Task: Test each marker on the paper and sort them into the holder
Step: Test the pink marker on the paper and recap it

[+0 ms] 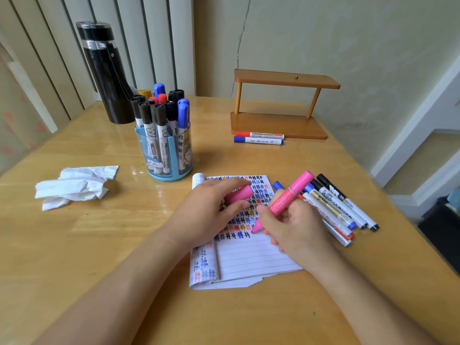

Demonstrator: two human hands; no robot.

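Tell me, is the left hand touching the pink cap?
Touching. The head view shows the left hand pinching the pink cap between thumb and fingers.

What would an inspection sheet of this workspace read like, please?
Surface: glossy wooden table.
Job's things: paper partly covered with test marks; pink marker, uncapped, tip at the paper; cap; holder with many capped markers; loose markers right of the paper; two markers by the shelf.
Clutter: crumpled tissue; black flask; shelf.
Hands: left hand pinches the cap; right hand grips the pink marker.
Cables: nothing seen.
Surroundings: wall behind; slats at left.
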